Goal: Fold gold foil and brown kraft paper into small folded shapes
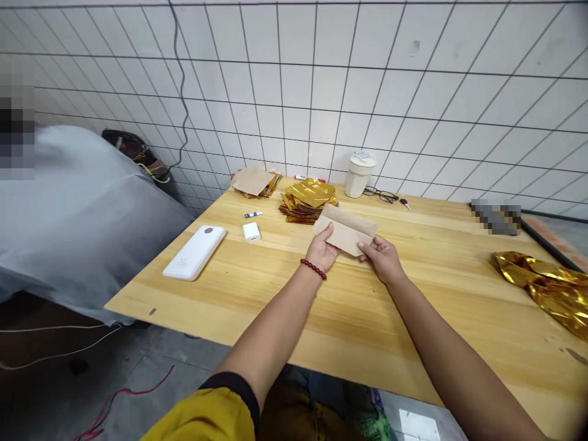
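Basically, fingers of L hand (321, 250) & R hand (382, 258) pinch kraft paper (345, 229).

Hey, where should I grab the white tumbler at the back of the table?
Grip the tumbler around its round body below the lid, from the near side: it stands upright, with glasses lying close on its right.

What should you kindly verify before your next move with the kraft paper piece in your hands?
1. Left hand and right hand both on the kraft paper piece: ok.
2. Gold foil pile neatly squared: not ok, its pieces lie fanned.
3. Loose gold foil away from the hands: ok.
4. White power bank away from the hands: ok.
5. Anything inside the kraft paper piece: cannot tell.
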Demonstrator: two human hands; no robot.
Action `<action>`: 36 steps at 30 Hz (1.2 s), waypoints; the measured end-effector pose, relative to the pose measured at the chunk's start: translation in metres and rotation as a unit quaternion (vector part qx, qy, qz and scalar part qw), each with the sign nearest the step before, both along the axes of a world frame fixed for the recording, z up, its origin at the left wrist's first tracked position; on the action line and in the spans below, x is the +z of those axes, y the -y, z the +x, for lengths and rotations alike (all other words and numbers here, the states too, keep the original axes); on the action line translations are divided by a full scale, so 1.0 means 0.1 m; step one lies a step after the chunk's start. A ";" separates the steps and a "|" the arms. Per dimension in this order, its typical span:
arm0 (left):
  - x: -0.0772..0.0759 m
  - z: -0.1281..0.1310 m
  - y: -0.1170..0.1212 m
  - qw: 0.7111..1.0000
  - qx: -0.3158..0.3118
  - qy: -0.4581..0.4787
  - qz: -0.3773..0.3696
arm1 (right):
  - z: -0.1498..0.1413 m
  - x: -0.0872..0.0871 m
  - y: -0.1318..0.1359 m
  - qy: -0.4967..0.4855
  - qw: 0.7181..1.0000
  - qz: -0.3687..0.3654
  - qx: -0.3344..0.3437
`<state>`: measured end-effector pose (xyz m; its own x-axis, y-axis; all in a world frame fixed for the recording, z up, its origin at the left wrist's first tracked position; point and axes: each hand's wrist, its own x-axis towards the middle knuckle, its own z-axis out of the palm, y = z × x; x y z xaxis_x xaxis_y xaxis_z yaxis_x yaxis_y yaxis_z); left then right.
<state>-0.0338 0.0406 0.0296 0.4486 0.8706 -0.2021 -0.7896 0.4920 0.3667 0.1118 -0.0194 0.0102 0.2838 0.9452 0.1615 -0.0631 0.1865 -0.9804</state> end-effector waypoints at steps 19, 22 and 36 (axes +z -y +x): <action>-0.01 -0.02 -0.06 1.000 0.002 0.015 -0.007 | 0.02 -0.02 0.04 0.070 0.994 0.022 0.077; -0.03 0.02 -0.02 1.000 -0.020 -0.003 0.003 | 0.02 -0.02 0.04 0.070 0.995 0.020 0.068; -0.04 0.02 0.00 1.000 -0.029 -0.003 -0.010 | 0.03 -0.03 0.03 0.063 0.996 0.029 0.053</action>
<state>-0.0319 0.0411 0.0261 0.4969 0.8391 -0.2214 -0.7579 0.5439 0.3603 0.1149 -0.0226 0.0077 0.1563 0.9569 0.2446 0.0382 0.2416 -0.9696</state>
